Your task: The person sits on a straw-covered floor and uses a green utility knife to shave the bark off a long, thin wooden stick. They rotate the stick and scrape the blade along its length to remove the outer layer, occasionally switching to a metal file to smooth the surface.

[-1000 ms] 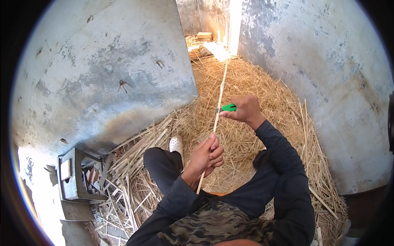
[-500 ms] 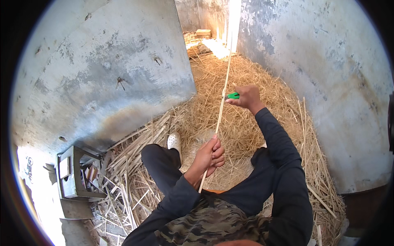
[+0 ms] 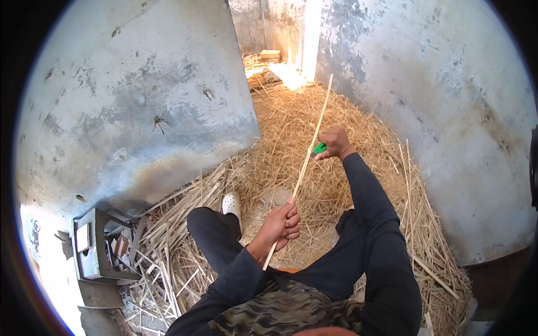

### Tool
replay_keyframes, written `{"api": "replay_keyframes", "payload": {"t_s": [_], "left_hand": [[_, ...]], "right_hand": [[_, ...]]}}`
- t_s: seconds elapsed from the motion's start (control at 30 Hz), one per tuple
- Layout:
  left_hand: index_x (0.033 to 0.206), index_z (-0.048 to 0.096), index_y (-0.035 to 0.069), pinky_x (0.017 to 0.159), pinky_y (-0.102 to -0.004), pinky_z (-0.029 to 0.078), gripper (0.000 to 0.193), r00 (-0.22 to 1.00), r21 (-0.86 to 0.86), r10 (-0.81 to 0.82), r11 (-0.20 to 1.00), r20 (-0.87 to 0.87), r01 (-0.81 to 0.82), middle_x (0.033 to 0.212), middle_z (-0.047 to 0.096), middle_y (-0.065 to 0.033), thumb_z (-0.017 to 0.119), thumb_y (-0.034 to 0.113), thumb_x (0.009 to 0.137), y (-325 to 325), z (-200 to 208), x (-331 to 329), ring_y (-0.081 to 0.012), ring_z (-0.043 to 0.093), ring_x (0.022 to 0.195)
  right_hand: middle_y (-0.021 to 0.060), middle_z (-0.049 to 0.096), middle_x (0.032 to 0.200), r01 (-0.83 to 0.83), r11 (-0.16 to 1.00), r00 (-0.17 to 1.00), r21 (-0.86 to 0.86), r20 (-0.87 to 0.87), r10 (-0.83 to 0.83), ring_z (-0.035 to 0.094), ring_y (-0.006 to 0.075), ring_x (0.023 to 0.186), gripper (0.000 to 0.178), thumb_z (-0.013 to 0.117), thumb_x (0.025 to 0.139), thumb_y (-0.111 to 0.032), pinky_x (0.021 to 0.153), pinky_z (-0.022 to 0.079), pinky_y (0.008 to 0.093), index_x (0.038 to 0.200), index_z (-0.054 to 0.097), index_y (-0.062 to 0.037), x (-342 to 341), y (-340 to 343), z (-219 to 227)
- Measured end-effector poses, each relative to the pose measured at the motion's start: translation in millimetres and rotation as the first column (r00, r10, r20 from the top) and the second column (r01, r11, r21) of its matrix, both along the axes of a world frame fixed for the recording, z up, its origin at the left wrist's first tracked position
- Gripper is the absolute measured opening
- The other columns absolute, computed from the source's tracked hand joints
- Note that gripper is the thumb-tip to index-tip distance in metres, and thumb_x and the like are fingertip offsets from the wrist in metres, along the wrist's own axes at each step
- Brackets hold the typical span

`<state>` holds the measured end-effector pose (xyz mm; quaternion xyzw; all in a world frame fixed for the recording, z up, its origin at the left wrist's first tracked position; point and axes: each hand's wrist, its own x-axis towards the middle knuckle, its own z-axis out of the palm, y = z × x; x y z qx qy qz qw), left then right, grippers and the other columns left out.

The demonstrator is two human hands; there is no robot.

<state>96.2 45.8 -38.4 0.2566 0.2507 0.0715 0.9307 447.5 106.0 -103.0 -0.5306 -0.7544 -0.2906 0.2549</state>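
A long, thin, pale bamboo strip (image 3: 302,172) slants up and away from my lap, leaning right at its far end. My left hand (image 3: 278,227) is closed around its lower part, with the near end sticking out below the fist. Farther along, my right hand (image 3: 336,142) grips a green-handled knife (image 3: 320,148), its fingers wrapped round the handle. The knife meets the right side of the strip near a knobby joint. Its blade is small and mostly hidden at this spot.
Fine shavings (image 3: 280,131) cover the floor ahead, with split strips (image 3: 193,196) heaped at the left. A wooden stool (image 3: 101,263) lies there too. Peeling walls (image 3: 145,84) stand on both sides. A brick (image 3: 270,55) lies near a bright gap at the back.
The bamboo strip has tilted further right at its far end. My right hand with the knife has come slightly nearer, and my left hand sits a little lower, still holding the strip.
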Motion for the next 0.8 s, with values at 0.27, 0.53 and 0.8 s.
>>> {"api": "replay_keyframes", "payload": {"t_s": [0.27,0.53,0.8], "left_hand": [[0.073,0.034,0.014,0.041,-0.025,0.022,0.039,1.0,0.248,0.024,0.969,-0.018,-0.019,0.053,0.029,0.0032,0.035,0.037,0.104,-5,5,-19,-0.0082,0.022,0.041],[0.072,0.034,0.014,0.042,-0.0257,0.022,0.041,0.992,0.362,0.114,0.924,0.052,-0.125,0.053,0.03,0.0028,0.036,0.04,0.104,1,16,-15,-0.0084,0.022,0.043],[0.074,0.035,0.013,0.042,-0.0253,0.023,0.039,0.985,0.39,0.161,0.904,0.067,-0.174,0.054,0.031,0.0025,0.036,0.038,0.104,12,23,-14,-0.0084,0.024,0.043]], "right_hand": [[-0.0019,0.04,0.042,0.034,0.986,0.975,-0.16,-0.211,-0.068,0.041,0.0161,0.038,0.078,0.042,0.074,-0.087,0.039,0.031,0.0345,0.049,0.044,-0.0136,-39,-24,36],[-0.0021,0.028,0.043,-0.564,0.722,0.13,-0.401,-0.906,-0.403,0.031,0.0114,0.038,0.079,0.027,0.086,-0.081,0.038,0.026,0.0304,0.049,0.033,-0.0112,-122,-31,47],[0.0045,0.034,0.045,-0.315,0.856,0.351,-0.41,-0.888,-0.296,0.036,0.0164,0.036,0.076,0.037,0.085,-0.079,0.037,0.027,0.032,0.054,0.038,-0.0094,-134,-39,58]]}}
